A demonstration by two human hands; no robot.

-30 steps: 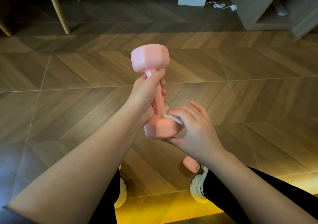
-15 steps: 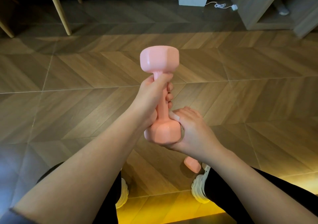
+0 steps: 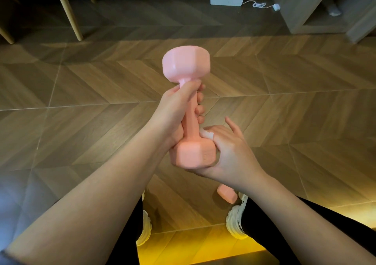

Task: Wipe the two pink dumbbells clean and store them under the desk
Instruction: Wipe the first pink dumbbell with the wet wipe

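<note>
Wiping step: the left hand [image 3: 177, 112] is gripping the dumbbell [image 3: 186, 67] by its handle. The right hand [image 3: 230, 154] is pinching what seems a wipe [image 3: 206, 135] against the lower head. Next is calling for turning it.

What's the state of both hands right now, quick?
Left hand: closed, gripping the pink dumbbell by its handle.
Right hand: closed, holding a white wipe against the dumbbell's lower head.
</note>
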